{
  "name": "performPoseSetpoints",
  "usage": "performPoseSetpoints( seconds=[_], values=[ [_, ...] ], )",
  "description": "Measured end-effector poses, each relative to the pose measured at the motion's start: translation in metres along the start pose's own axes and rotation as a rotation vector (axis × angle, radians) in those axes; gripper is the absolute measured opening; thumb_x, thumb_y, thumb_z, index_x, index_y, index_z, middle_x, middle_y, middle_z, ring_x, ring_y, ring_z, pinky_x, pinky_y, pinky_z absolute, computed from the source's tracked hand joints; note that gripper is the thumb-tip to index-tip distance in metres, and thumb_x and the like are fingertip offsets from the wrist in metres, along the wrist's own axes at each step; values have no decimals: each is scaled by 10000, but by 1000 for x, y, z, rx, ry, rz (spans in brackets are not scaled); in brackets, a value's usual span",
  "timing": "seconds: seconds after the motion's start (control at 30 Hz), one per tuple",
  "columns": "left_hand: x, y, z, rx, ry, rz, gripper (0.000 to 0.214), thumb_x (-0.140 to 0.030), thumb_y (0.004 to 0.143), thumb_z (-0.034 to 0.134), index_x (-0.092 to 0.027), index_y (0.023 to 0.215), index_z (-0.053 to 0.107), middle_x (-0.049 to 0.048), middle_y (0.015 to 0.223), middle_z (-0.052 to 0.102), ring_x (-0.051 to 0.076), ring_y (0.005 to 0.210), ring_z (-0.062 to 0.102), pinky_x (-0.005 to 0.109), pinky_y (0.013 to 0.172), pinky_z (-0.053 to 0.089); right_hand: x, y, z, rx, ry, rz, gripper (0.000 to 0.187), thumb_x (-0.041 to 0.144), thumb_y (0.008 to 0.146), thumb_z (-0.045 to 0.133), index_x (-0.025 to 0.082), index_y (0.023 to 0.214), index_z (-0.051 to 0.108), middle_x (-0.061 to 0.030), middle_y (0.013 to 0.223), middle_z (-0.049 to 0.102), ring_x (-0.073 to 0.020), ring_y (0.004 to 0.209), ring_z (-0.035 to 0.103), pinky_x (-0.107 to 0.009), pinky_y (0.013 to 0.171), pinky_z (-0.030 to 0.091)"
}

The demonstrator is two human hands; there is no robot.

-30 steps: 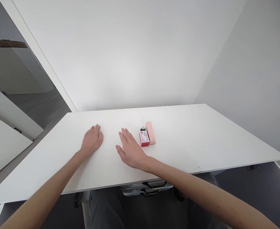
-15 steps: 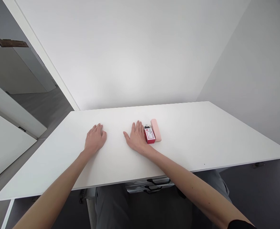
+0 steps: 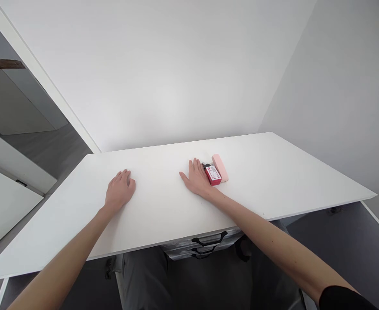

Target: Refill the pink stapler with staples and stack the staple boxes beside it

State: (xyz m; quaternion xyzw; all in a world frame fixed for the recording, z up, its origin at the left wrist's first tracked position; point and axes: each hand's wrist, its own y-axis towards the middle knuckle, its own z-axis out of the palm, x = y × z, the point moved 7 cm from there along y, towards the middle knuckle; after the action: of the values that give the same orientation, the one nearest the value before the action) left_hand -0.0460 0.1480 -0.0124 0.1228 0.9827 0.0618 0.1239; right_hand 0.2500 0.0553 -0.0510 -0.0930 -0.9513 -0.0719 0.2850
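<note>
My left hand (image 3: pixel 119 190) lies flat and open on the white table (image 3: pixel 273 181), palm down, holding nothing. My right hand (image 3: pixel 197 177) also rests flat and open near the table's middle, its little-finger side touching a small red and white box (image 3: pixel 213 175). A small dark object (image 3: pixel 205 165) sits just behind the box. A pink oblong item (image 3: pixel 220 167) lies right beside the box on its far side.
White walls stand behind and to the right of the table. Dark drawer handles (image 3: pixel 207 241) show under the table's front edge, above my lap. A doorway and grey floor lie to the left.
My right hand slid right and away across the table until it came to rest against the red box. My left hand stayed put. The view shifted slightly.
</note>
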Motion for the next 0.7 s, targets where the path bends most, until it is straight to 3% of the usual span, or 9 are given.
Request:
performPoseSetpoints(
  seconds=[0.5,0.7],
  values=[
    [-6,2,-7,-7,22,-22,632,-387,968,359,-145,1533,505,90,1689,411,331,1579,332,519,1293,301,-160,18,-92,-113,-140,161,855,576,1062,307,-25,1662,205,-253,1761,151,-358,1651,94,-502,1324,145],
    [-6,3,-7,-11,19,-26,645,-395,955,375,-156,1542,501,74,1689,414,350,1560,363,541,1282,325,-197,14,-112,-146,-154,210,837,586,1056,296,6,1657,238,-233,1762,175,-343,1651,113,-509,1315,184]
  ],
)
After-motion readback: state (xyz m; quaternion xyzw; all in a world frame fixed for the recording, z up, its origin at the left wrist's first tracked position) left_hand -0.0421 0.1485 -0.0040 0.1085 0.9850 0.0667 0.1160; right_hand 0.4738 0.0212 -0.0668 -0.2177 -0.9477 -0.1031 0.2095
